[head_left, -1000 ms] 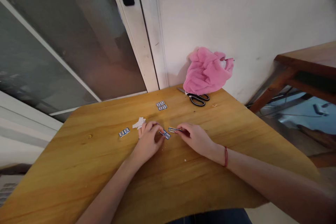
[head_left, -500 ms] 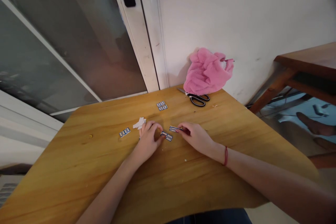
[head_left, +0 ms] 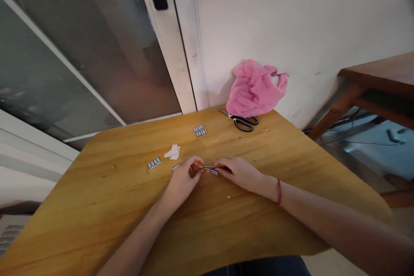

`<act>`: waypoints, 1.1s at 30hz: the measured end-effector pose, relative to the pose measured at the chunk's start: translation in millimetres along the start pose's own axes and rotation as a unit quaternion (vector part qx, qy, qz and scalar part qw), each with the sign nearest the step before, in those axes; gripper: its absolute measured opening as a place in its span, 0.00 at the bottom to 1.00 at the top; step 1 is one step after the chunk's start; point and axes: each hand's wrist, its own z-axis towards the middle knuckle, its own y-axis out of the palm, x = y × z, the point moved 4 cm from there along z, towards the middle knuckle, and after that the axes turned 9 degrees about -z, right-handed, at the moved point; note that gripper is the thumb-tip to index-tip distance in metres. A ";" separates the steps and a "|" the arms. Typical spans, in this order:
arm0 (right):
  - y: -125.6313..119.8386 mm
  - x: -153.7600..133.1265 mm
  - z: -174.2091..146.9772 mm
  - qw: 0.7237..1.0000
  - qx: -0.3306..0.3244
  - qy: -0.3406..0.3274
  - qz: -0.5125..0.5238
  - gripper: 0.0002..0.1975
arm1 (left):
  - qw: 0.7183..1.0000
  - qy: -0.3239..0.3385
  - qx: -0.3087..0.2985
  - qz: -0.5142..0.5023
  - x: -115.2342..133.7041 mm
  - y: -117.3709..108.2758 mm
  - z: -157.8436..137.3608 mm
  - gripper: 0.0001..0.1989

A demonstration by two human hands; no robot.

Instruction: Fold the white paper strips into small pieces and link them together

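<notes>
Together, our left hand (head_left: pixel 185 175) and right hand (head_left: pixel 241 172) pinch blue-and-white strips (head_left: pixel 213 172) between closed fingertips, too overlapped for us to count. Left of the fingers lie one strip partly covered by that hand (head_left: pixel 175 167), one whole strip (head_left: pixel 154 163) and white scraps (head_left: pixel 174 152); beyond, two more strips (head_left: pixel 199 130), one scissors (head_left: pixel 243 123), one pink cloth (head_left: pixel 257 88).

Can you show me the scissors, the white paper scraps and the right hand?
Scissors (head_left: pixel 238 117), head view: black handle near the pivot.
White paper scraps (head_left: pixel 174 152), head view: middle of the pile.
Right hand (head_left: pixel 242 172), head view: back of the hand.
</notes>
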 end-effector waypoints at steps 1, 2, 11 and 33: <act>-0.5 -1.0 -0.1 1.000 -0.001 -0.006 -0.002 0.10 | 1.000 -0.004 -0.003 -0.005 -1.5 1.2 -0.3 0.07; -1.1 -2.3 -0.2 1.000 -0.002 -0.012 -0.007 0.11 | 1.000 -0.006 -0.005 -0.004 -2.8 2.3 -0.5 0.07; -1.9 -14.1 -2.8 0.995 -0.011 -0.042 -0.085 0.13 | 0.997 0.039 -0.017 0.062 2.1 7.2 -0.4 0.05; -1.0 -9.9 -1.2 0.997 0.011 -0.018 -0.071 0.07 | 0.997 0.013 -0.052 0.058 5.8 11.3 -5.4 0.03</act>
